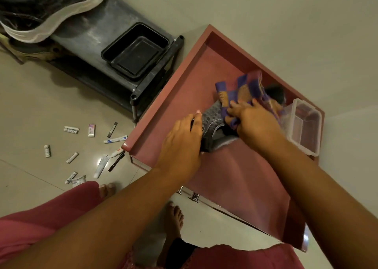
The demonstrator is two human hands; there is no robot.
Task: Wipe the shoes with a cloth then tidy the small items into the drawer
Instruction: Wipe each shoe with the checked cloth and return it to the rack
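Gripping a grey shoe with the left hand, right hand clutching the checked cloth against it, inside the open drawer.

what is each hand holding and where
Left hand grips the grey shoe at one end; right hand holds the checked cloth bunched against it.

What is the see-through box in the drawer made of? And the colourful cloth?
The see-through box looks like clear, glossy plastic: the red drawer shows through its walls. The cloth looks like soft woven fabric: it bunches under the right hand.
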